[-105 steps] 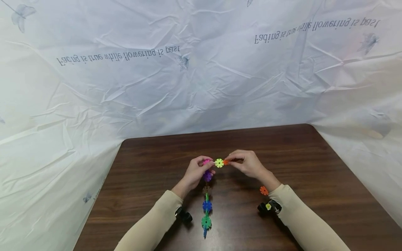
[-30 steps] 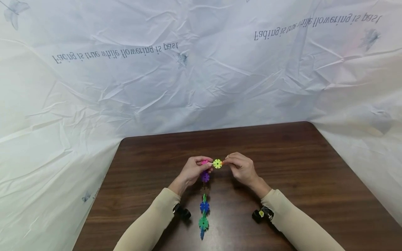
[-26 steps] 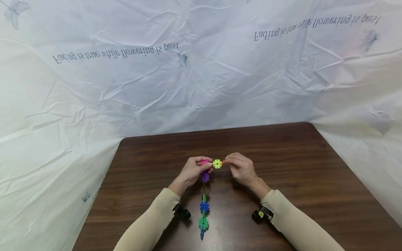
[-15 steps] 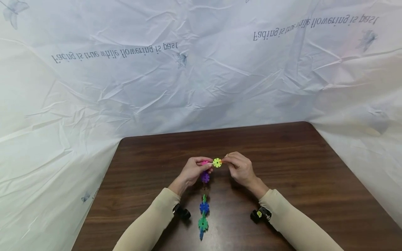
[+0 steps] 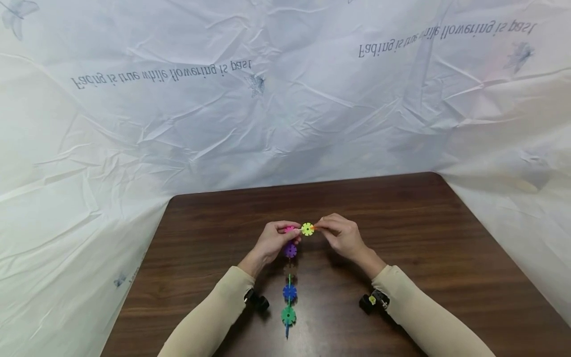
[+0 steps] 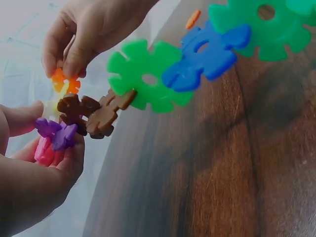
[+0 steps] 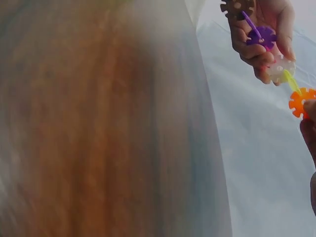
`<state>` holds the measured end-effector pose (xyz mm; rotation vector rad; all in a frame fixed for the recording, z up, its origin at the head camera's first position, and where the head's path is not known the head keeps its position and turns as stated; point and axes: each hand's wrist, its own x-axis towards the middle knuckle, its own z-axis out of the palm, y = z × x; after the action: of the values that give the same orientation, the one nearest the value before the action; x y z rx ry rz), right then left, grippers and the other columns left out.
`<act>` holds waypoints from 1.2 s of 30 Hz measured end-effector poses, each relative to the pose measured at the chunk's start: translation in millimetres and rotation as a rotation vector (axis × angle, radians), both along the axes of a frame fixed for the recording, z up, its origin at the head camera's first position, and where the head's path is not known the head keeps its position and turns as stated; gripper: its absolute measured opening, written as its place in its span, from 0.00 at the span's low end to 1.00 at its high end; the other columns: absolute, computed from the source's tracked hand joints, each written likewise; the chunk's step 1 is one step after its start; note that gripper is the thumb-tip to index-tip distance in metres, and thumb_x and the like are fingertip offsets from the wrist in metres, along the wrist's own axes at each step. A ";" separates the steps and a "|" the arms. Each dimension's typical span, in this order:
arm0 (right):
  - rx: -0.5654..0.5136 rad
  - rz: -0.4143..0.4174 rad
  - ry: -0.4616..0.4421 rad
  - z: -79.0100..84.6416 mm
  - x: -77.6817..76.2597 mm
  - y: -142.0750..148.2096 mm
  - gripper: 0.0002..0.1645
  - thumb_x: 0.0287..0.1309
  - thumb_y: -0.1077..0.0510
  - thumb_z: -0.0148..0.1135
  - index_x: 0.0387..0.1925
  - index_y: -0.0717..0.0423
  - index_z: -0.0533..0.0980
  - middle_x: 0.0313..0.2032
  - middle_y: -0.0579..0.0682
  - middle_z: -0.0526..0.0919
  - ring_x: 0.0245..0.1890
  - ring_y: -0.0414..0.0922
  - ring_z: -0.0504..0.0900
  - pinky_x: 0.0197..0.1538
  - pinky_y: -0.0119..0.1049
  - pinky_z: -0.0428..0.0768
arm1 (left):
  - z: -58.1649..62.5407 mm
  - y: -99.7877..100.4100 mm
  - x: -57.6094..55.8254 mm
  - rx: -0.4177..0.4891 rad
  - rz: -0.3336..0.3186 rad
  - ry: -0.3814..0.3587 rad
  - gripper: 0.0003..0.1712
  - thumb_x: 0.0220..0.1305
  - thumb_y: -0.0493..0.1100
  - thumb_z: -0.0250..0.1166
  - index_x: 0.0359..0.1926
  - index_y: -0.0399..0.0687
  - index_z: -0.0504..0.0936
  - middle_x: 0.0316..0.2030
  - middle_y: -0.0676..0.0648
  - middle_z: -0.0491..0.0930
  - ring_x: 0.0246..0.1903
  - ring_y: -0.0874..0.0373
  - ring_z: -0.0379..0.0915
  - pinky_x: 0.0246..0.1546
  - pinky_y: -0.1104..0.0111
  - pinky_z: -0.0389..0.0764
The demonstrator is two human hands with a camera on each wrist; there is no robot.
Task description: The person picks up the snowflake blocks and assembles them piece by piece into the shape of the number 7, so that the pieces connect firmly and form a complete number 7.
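Observation:
A chain of notched plastic snowflake discs runs between my hands. My left hand (image 5: 270, 243) grips it at the pink disc (image 5: 290, 229), with a white disc (image 7: 281, 68) at its fingertips. Edge to edge with the white disc is a yellow disc (image 5: 308, 229). My right hand (image 5: 345, 237) pinches an orange disc (image 7: 299, 102) whose edge meets the yellow one. From the left hand the chain hangs toward the body: a purple disc (image 5: 290, 250), brown discs (image 6: 104, 118), a light green disc (image 6: 144, 75), a blue disc (image 5: 289, 291) and a green disc (image 5: 288, 315).
The dark wooden table (image 5: 214, 213) lies under both hands. A loose orange disc (image 6: 193, 19) shows beyond the chain in the left wrist view. White printed sheeting (image 5: 285, 124) hangs behind the table and along its sides.
The right hand has shifted slightly left, and its fingers now cover more of the orange disc beside the yellow one. The loose orange disc by the right wrist has gone from the head view.

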<state>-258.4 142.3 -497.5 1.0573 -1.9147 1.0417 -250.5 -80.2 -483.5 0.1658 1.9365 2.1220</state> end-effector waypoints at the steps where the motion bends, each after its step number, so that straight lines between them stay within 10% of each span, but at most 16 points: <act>1: 0.000 0.011 -0.005 1.1 0.0 0.9 0.12 0.46 0.73 0.71 0.34 0.58 0.86 0.32 0.51 0.87 0.34 0.44 0.83 0.39 0.32 0.82 | 0.0 0.0 -0.2 0.001 -0.002 0.003 0.13 0.64 0.30 0.63 0.49 0.27 0.80 0.41 0.25 0.81 0.27 0.58 0.81 0.33 0.68 0.84; 36: 0.003 -0.080 -0.297 7.6 9.3 52.5 0.18 0.51 0.65 0.73 0.45 0.50 0.83 0.42 0.49 0.85 0.37 0.42 0.84 0.38 0.35 0.85 | 0.0 1.3 -1.8 -0.021 -0.024 0.007 0.14 0.62 0.34 0.66 0.46 0.27 0.80 0.29 0.42 0.84 0.28 0.59 0.80 0.33 0.69 0.83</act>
<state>-249.1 194.7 -489.9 0.8566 -2.1742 1.2034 -252.3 -78.9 -483.5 0.1916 1.9507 2.0875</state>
